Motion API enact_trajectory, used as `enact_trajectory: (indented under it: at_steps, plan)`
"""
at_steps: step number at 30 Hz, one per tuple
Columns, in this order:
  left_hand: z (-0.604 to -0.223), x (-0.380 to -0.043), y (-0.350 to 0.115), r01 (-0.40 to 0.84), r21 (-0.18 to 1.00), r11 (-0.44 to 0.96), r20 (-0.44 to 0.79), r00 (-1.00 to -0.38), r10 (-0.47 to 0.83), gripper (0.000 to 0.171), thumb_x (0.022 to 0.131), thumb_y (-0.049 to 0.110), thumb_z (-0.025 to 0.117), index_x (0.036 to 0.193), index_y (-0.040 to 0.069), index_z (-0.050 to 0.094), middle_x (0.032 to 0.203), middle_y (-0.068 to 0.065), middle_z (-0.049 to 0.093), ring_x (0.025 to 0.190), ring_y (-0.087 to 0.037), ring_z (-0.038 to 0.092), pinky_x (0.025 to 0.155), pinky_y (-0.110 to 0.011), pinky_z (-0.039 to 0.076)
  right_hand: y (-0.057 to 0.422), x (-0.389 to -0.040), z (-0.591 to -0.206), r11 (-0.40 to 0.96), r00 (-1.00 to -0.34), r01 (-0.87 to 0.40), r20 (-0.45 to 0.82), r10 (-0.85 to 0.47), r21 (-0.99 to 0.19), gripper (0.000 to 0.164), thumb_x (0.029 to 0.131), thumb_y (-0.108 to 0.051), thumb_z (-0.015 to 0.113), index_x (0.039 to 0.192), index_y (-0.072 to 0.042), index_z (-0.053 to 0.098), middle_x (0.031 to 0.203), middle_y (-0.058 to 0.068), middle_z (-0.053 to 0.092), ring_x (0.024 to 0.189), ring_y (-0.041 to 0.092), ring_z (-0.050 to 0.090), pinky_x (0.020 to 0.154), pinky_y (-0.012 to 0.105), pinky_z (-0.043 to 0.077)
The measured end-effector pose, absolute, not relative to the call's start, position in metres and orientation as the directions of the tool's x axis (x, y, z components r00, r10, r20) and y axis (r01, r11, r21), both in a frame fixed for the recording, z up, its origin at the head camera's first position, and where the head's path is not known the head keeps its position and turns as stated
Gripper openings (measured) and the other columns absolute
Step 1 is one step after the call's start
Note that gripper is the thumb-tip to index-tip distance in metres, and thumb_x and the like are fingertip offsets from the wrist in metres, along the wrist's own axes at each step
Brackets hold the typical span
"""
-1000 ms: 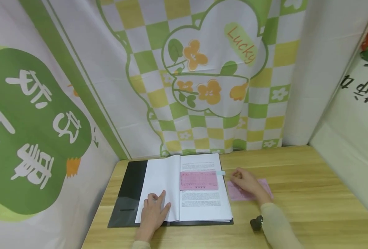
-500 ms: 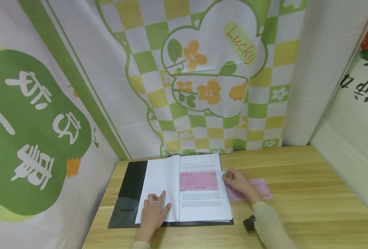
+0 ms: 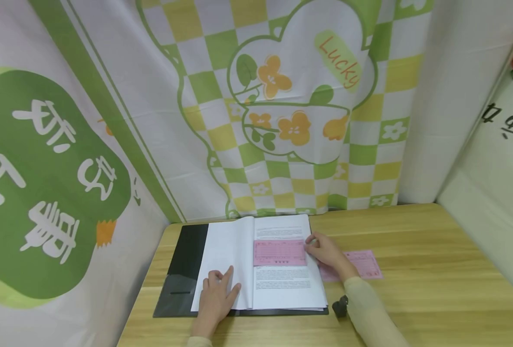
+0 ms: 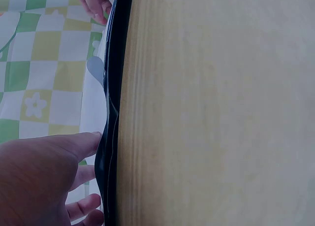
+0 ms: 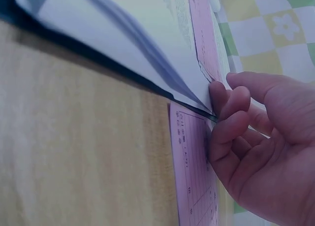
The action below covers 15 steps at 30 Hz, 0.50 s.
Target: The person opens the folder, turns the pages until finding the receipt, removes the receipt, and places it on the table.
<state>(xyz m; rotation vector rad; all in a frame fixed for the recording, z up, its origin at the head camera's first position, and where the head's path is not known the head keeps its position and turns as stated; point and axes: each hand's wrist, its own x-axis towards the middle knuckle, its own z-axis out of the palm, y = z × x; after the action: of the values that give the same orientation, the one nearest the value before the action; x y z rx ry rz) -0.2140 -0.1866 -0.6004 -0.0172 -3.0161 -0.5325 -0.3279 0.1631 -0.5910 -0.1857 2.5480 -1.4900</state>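
A dark folder (image 3: 181, 262) lies open on the table, holding white sheets. My left hand (image 3: 215, 294) rests on the blank left page (image 3: 227, 246), index finger extended. On the printed right page (image 3: 282, 289) lies a pink form slip (image 3: 279, 253). At the slip's right end my right hand (image 3: 323, 250) pinches the small tab with thumb and index finger; the hand covers most of it. In the right wrist view the curled fingers (image 5: 229, 125) are right at the page edge. Beneath that wrist a second pink slip (image 3: 365, 264) lies on the wood, partly covered by the hand.
The wooden table (image 3: 447, 289) extends to the right of the folder. A checkered curtain (image 3: 291, 178) hangs along the back edge, with printed cloth walls on both sides. A small black device (image 3: 340, 306) sits at the right sleeve.
My right hand has moved left from over the second pink slip to the tab beside the first, and its fingers now cover the light blue tab. The left hand stays on the page.
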Motion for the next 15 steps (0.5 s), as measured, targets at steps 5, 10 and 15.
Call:
enact_trajectory:
  at_steps: [5,10,15]
  plan:
    - [-0.6046,-0.2136,-0.1878,0.053,0.33,0.943,0.124,-0.992,0.013,0.058,0.102,0.042,0.067,0.15,0.011,0.059,0.119,-0.015,0.047,0.097,-0.03,0.045,0.072,-0.044,0.044,0.1611,-0.3321,-0.5924,0.487,-0.972,0.001,-0.114,-0.204,-0.873,0.031,0.102,-0.016,0.067,0.126,0.003,0.06,0.081,0.008,0.062,0.058,0.017,0.055,0.054,0.028,0.045]
    - [-0.6078,-0.2159,-0.1878,0.07,0.319,0.945,0.147,-0.989,0.023,0.058,0.102,0.042,0.067,0.15,0.011,0.06,0.118,-0.014,0.046,0.096,-0.03,0.044,0.071,-0.043,0.043,0.1619,-0.3348,-0.5911,0.506,-0.974,-0.013,-0.104,-0.202,-0.862,0.032,0.103,-0.017,0.067,0.129,0.0,0.061,0.077,0.006,0.059,0.055,0.016,0.054,0.054,0.029,0.043]
    - [-0.6052,-0.2158,-0.1885,0.042,0.332,0.942,0.11,-0.994,0.005,0.058,0.102,0.042,0.067,0.152,0.013,0.058,0.119,-0.014,0.046,0.097,-0.03,0.044,0.072,-0.044,0.044,0.1609,-0.3353,-0.5912,0.506,-0.967,-0.017,-0.114,-0.226,-0.862,0.033,0.104,-0.018,0.066,0.13,0.001,0.059,0.077,0.006,0.06,0.055,0.016,0.054,0.052,0.028,0.043]
